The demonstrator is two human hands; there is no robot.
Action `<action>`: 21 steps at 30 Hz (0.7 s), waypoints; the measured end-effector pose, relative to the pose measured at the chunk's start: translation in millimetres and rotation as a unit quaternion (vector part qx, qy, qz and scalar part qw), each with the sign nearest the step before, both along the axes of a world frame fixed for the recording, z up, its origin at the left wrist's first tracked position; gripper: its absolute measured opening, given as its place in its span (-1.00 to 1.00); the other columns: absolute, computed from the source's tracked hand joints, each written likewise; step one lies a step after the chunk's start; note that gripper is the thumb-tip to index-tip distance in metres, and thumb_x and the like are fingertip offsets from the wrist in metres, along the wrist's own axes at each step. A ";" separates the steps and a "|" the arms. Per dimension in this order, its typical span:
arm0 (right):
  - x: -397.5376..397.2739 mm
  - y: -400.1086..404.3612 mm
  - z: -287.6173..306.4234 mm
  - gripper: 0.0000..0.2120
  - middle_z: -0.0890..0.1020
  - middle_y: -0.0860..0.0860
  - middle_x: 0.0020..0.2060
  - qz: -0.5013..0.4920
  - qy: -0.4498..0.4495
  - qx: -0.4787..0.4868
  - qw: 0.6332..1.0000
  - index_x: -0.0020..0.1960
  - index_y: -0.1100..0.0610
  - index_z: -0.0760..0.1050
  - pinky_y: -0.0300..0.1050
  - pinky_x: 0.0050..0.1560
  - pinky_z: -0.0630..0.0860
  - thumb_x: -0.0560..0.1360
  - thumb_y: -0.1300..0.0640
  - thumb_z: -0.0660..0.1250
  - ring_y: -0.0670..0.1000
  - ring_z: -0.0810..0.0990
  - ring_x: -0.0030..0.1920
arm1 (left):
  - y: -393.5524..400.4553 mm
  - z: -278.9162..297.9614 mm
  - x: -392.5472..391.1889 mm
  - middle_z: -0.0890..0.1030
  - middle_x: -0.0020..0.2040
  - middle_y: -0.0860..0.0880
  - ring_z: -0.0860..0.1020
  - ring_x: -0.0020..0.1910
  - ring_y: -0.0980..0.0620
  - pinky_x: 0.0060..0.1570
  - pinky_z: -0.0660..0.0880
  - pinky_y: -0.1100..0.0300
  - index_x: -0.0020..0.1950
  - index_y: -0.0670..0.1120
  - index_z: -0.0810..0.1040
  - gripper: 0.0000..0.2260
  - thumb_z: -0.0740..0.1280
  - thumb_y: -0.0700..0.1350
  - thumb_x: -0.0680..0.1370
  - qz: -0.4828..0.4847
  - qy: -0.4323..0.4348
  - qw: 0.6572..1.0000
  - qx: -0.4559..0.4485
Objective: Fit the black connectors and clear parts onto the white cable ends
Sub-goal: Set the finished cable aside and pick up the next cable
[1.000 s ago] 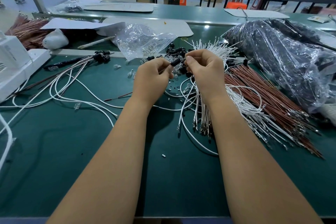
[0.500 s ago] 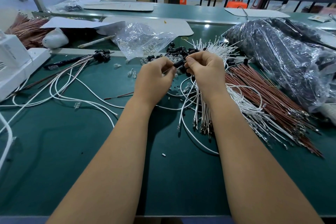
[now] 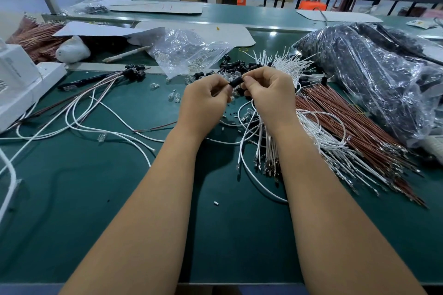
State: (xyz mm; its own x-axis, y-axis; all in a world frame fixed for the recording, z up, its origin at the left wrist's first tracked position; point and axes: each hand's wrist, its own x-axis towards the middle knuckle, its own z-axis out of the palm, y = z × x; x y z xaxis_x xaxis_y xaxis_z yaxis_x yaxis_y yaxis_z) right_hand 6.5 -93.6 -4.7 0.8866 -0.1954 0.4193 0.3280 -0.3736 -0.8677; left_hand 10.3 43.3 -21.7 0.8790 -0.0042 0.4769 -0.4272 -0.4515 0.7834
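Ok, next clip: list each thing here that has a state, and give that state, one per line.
Left hand: fingers curled, pinching the black connector.
Right hand: fingers curled, pinching the same connector from the other end.
Black connector: held between both hands, off the table.
Clear bag: open, lying on the table, clear parts inside.
White cables: loose pile under the right hand.
Finished cables: black connectors already fitted.

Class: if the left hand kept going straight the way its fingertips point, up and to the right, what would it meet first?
Probably the small black cylindrical connector that the left hand already pinches together with the right hand, then the right hand's fingertips. Depth is unclear.
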 end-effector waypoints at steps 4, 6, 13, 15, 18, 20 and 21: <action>-3.3 2.1 -0.7 -0.89 0.65 -0.03 -0.26 -0.021 -0.033 -0.068 0.997 -0.05 0.13 0.64 -0.01 -0.11 0.60 0.50 0.26 0.35 -0.02 0.63 -0.22 | -1.0 0.8 -0.1 0.63 -0.36 -0.01 0.46 -0.44 0.14 -0.39 0.39 0.24 -0.19 -0.14 0.60 -0.88 0.33 -0.21 0.54 0.001 0.014 0.999 -0.038; -4.4 3.2 -0.9 -0.88 0.63 -0.08 -0.30 -0.025 -0.045 -0.085 0.995 -0.04 0.15 0.65 -0.10 -0.14 0.59 0.49 0.26 0.35 -0.10 0.60 -0.26 | -1.4 1.0 -0.8 0.63 -0.36 -0.05 0.47 -0.44 0.06 -0.37 0.39 0.22 -0.18 -0.13 0.60 -0.89 0.33 -0.20 0.54 -0.002 0.017 0.999 -0.046; -6.3 7.1 -2.1 -0.90 0.67 -0.04 -0.29 -0.020 -0.067 -0.114 0.991 -0.08 0.19 0.66 -0.06 -0.12 0.60 0.44 0.17 0.44 -0.07 0.64 -0.26 | -0.7 2.0 -0.3 0.62 -0.27 -0.03 0.56 -0.28 0.04 -0.21 0.51 0.16 -0.08 -0.16 0.57 -0.93 0.36 -0.16 0.54 0.006 0.014 0.999 -0.045; -6.5 7.0 -1.7 -0.89 0.66 -0.04 -0.30 -0.026 -0.077 -0.107 0.991 -0.11 0.18 0.66 -0.05 -0.14 0.59 0.45 0.14 0.46 -0.07 0.64 -0.26 | 0.3 3.7 -0.9 0.60 -0.22 0.00 0.56 -0.20 0.07 -0.14 0.51 0.17 -0.06 -0.16 0.58 -0.92 0.37 -0.15 0.54 0.007 0.003 0.999 -0.032; -6.2 5.7 -0.8 -0.93 0.64 -0.06 -0.31 -0.030 -0.083 -0.091 0.992 -0.13 0.15 0.65 -0.06 -0.16 0.59 0.46 0.15 0.46 -0.07 0.62 -0.27 | 0.9 7.0 -2.0 0.63 -0.16 -0.06 0.58 -0.12 0.02 -0.07 0.52 0.15 -0.04 -0.20 0.62 -0.90 0.38 -0.17 0.53 -0.005 -0.001 1.000 -0.023; -5.6 5.0 -0.7 -0.94 0.63 -0.08 -0.31 -0.029 -0.079 -0.089 0.992 -0.11 0.15 0.64 -0.04 -0.15 0.59 0.47 0.16 0.45 -0.07 0.62 -0.26 | 0.4 8.3 -2.2 0.64 -0.19 -0.07 0.57 -0.20 0.08 -0.12 0.51 0.22 -0.04 -0.22 0.62 -0.90 0.39 -0.19 0.53 -0.023 0.015 0.999 -0.034; -5.2 4.9 -0.7 -0.95 0.61 -0.09 -0.31 -0.029 -0.077 -0.091 0.992 -0.11 0.15 0.64 -0.03 -0.15 0.59 0.47 0.16 0.44 -0.07 0.61 -0.26 | -0.1 8.6 -2.5 0.63 -0.21 -0.07 0.55 -0.25 0.13 -0.16 0.50 0.27 -0.04 -0.21 0.62 -0.92 0.39 -0.20 0.53 -0.031 0.027 0.998 -0.044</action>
